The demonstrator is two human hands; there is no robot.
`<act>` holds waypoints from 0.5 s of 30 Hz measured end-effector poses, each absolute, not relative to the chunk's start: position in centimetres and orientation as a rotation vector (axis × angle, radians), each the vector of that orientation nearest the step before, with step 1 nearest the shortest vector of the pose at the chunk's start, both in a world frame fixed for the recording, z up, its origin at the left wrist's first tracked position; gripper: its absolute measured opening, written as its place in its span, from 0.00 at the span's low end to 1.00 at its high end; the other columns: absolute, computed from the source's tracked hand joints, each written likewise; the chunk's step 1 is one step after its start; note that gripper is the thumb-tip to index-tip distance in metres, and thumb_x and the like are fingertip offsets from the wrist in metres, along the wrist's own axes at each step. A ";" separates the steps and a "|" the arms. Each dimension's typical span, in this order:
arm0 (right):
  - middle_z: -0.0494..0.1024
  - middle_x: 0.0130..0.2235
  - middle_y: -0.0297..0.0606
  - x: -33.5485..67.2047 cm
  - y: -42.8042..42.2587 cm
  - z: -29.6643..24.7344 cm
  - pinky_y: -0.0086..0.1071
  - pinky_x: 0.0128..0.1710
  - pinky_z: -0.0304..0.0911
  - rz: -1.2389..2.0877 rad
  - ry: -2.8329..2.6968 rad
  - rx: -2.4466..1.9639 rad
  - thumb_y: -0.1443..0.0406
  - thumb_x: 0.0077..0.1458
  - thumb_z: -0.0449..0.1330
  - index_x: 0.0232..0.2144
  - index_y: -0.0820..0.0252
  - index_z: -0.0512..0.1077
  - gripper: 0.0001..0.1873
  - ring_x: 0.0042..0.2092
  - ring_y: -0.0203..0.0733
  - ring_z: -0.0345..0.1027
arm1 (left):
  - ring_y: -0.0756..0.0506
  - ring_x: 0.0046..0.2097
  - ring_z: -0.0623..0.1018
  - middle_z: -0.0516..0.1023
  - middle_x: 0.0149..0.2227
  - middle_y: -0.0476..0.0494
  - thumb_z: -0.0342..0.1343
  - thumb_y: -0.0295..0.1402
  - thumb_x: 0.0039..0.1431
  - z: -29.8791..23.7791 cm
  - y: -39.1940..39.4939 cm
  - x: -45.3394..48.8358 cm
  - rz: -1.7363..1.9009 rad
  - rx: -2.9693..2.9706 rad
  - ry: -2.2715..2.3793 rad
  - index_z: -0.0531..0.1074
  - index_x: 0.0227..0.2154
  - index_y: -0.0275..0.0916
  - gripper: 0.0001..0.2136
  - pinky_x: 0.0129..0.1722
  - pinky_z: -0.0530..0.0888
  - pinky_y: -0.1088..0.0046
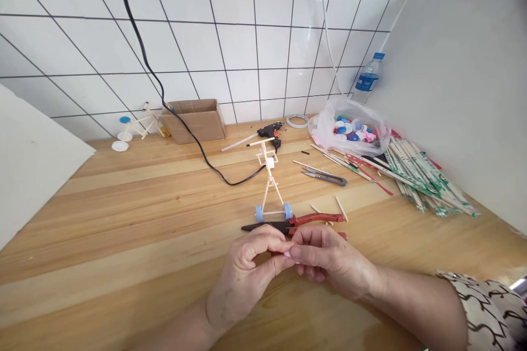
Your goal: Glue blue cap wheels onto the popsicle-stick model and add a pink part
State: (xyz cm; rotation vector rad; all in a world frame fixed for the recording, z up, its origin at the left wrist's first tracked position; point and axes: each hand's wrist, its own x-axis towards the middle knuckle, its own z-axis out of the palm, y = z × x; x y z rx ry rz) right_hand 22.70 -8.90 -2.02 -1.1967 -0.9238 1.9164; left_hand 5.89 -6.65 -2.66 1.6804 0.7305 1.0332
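My left hand (252, 266) and my right hand (331, 260) meet low in the middle of the view. Their thumbs and fingertips pinch a small pink piece (287, 254), mostly covered, so its kind does not show. Just beyond them lie needle-nose pliers (315, 219) with red handles and dark jaws, partly hidden by my fingers. Behind the pliers stands a little tricycle model (269, 181) built of thin wooden sticks, with blue bottle caps (287, 210) as wheels at the near end.
A black glue gun (269, 130) with a cable, thread snips (325, 175) and loose sticks lie farther back. At right are a bag of bottle caps (349, 129), wrapped chopsticks (428, 175) and a water bottle (368, 79). A cardboard box (195, 120) and another stick model (142, 126) stand back left.
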 end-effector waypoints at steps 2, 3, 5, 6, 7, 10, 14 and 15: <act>0.68 0.18 0.29 22.7 -8.9 -2.0 0.22 0.15 0.42 1.907 -0.922 -1.200 0.58 0.43 0.65 0.21 0.65 0.67 0.16 0.17 0.24 0.54 | 0.48 0.31 0.76 0.75 0.28 0.45 0.59 0.26 0.51 -2.6 -6.6 5.9 1.018 1.665 0.737 0.76 0.27 0.36 0.02 0.33 0.74 0.74; 0.68 0.18 0.29 22.6 -8.9 -2.0 0.22 0.15 0.42 1.902 -0.916 -1.207 0.58 0.43 0.65 0.21 0.65 0.67 0.15 0.17 0.24 0.54 | 0.48 0.32 0.76 0.75 0.29 0.45 0.59 0.26 0.51 -2.6 -6.6 5.9 1.008 1.660 0.746 0.76 0.28 0.36 0.02 0.33 0.74 0.74; 0.67 0.17 0.29 22.6 -8.8 -1.8 0.22 0.16 0.42 1.890 -0.899 -1.223 0.59 0.43 0.65 0.21 0.65 0.67 0.15 0.17 0.24 0.54 | 0.48 0.33 0.76 0.76 0.30 0.45 0.58 0.26 0.51 -2.6 -6.6 5.9 0.989 1.649 0.773 0.76 0.29 0.36 0.03 0.34 0.74 0.74; 0.67 0.17 0.29 22.7 -8.8 -1.8 0.22 0.16 0.43 1.884 -0.892 -1.230 0.59 0.43 0.65 0.21 0.65 0.67 0.15 0.17 0.25 0.54 | 0.48 0.33 0.76 0.76 0.30 0.45 0.58 0.25 0.52 -2.6 -6.6 5.9 0.987 1.641 0.785 0.76 0.29 0.36 0.03 0.34 0.74 0.74; 0.68 0.18 0.29 22.7 -8.9 -1.7 0.22 0.16 0.43 1.883 -0.887 -1.234 0.59 0.43 0.65 0.21 0.65 0.67 0.15 0.17 0.25 0.55 | 0.48 0.33 0.77 0.76 0.30 0.45 0.58 0.25 0.52 -2.6 -6.6 5.9 0.990 1.632 0.791 0.76 0.29 0.36 0.03 0.34 0.74 0.74; 0.68 0.18 0.30 22.7 -8.9 -1.6 0.22 0.16 0.44 1.894 -0.887 -1.237 0.58 0.42 0.65 0.21 0.65 0.66 0.15 0.17 0.25 0.55 | 0.48 0.32 0.76 0.76 0.28 0.45 0.58 0.26 0.52 -2.7 -6.6 5.9 1.018 1.609 0.775 0.75 0.25 0.36 0.03 0.34 0.74 0.74; 0.68 0.18 0.30 22.7 -8.9 -1.6 0.22 0.16 0.44 1.914 -0.884 -1.233 0.58 0.42 0.65 0.21 0.65 0.67 0.15 0.17 0.25 0.55 | 0.49 0.30 0.75 0.76 0.28 0.46 0.58 0.27 0.52 -2.6 -6.6 5.9 1.027 1.607 0.765 0.74 0.25 0.37 0.03 0.33 0.73 0.74; 0.68 0.18 0.29 22.7 -8.9 -1.6 0.22 0.16 0.44 1.913 -0.883 -1.230 0.58 0.43 0.65 0.21 0.65 0.67 0.15 0.17 0.25 0.55 | 0.49 0.30 0.75 0.76 0.28 0.46 0.58 0.27 0.52 -2.6 -6.6 5.9 1.012 1.608 0.770 0.74 0.25 0.37 0.02 0.32 0.73 0.75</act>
